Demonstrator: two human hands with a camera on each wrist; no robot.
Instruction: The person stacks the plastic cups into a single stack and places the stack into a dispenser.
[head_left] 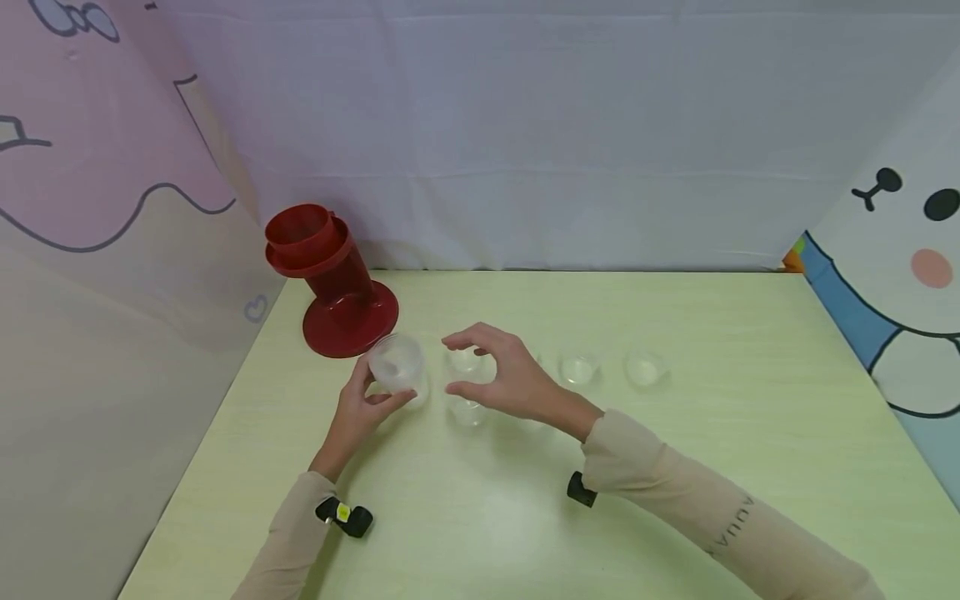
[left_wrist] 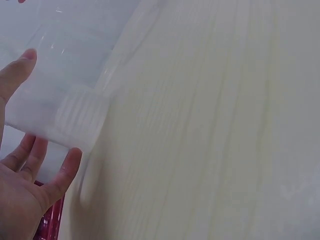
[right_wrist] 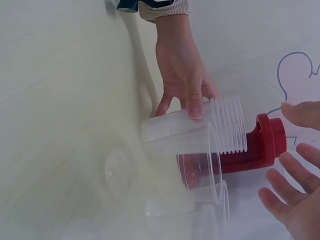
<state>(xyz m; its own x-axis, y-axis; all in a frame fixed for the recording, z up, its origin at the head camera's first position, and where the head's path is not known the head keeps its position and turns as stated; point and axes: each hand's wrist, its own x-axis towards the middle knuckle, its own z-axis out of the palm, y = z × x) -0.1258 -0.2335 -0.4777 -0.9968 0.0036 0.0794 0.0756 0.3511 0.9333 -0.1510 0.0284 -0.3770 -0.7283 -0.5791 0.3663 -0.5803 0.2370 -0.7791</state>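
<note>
On the left of the table, my left hand (head_left: 360,412) grips a stack of nested clear plastic cups (right_wrist: 185,122), thumb on one side and fingers on the other. Several rims show close together at its top in the right wrist view. To its right my right hand (head_left: 513,379) is spread, thumb and fingers apart with nothing between them. In the head view it overlaps the single clear cups near it, one cup (head_left: 468,412) showing below the thumb and another behind the fingers.
A red holder (head_left: 351,321) with a round base and a wide tubular top stands at the table's back left, just behind the stack. Farther right on the table (head_left: 480,517) are a clear cup (head_left: 579,368) and another clear cup (head_left: 645,368). Printed cloth hangs around the table.
</note>
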